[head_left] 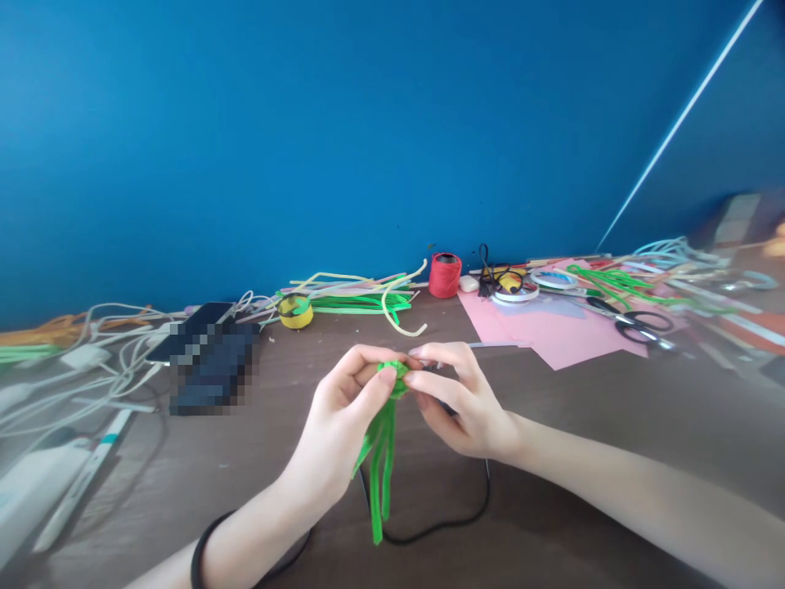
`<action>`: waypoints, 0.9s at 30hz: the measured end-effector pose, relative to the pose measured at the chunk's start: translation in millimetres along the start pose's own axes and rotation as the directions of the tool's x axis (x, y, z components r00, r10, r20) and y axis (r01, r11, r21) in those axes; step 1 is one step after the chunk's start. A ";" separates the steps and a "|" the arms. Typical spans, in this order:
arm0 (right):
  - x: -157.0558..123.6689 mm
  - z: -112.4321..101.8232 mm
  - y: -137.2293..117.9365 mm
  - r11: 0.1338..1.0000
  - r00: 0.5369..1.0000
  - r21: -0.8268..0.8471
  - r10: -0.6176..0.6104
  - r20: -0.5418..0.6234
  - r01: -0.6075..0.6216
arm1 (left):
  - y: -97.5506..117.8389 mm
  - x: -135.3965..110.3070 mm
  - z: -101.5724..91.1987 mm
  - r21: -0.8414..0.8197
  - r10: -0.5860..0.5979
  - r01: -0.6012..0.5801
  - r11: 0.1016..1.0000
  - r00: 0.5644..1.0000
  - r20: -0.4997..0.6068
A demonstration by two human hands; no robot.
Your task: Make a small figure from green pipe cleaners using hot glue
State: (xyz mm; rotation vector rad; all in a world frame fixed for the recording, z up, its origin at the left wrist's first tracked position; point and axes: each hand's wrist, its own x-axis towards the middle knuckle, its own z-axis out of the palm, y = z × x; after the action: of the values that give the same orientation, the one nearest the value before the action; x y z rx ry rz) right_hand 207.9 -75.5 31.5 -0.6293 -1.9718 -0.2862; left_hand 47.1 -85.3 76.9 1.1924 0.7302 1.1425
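In front of me, above the desk, is a bundle of green pipe cleaners (383, 458). Its top is a compact twisted knot, and several loose ends hang down from it. My left hand (343, 421) pinches the knot between thumb and fingers. From the other side, my right hand (469, 405) has its curled fingertips against the knot's right edge. The contact of the right thumb is partly hidden behind the fingers. A black cord (454, 519) runs below both hands.
Loose pipe cleaners (343, 303) lie along the blue wall beside a yellow tape roll (296, 312) and a red spool (445, 276). Scissors (638, 323) rest on pink paper (570, 331) at right. A dark phone (199, 327) and white cables (116, 360) occupy the left.
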 end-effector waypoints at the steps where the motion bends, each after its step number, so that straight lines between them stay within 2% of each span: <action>1: 0.3 -0.1 -0.1 1.000 1.000 0.009 0.004 -0.003 -0.003 | 0.4 -0.1 0.1 -0.009 0.001 0.000 1.000 1.000 0.004; 8: -2.5 0.0 1.0 0.999 0.999 0.043 -0.021 -0.041 0.023 | 2.8 0.4 0.6 -0.094 -0.029 0.032 0.995 0.999 0.026; 12: -4.5 1.2 1.5 0.990 0.998 0.140 0.038 -0.058 -0.029 | 2.8 2.7 0.2 -0.176 -0.093 0.103 0.979 0.994 0.062; 15: -3.8 0.9 0.5 0.982 0.995 0.183 0.067 -0.078 -0.052 | 1.2 5.5 -0.9 -0.236 -0.142 0.171 0.957 0.981 0.134; 21: -0.8 -2.1 -3.6 0.973 0.990 0.185 0.142 -0.005 -0.138 | -2.1 9.2 -4.4 -0.300 -0.218 0.282 0.912 0.949 0.227; 27: -1.0 -1.4 -4.0 0.968 0.988 0.199 0.152 0.028 -0.155 | -1.6 10.1 -5.6 -0.298 -0.234 0.308 0.904 0.937 0.259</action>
State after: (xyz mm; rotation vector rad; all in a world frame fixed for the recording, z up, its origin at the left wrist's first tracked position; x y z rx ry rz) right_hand 207.1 -79.9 31.5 -0.6489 -1.9214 0.0131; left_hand 45.5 -73.9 75.1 0.8769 0.4916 0.8440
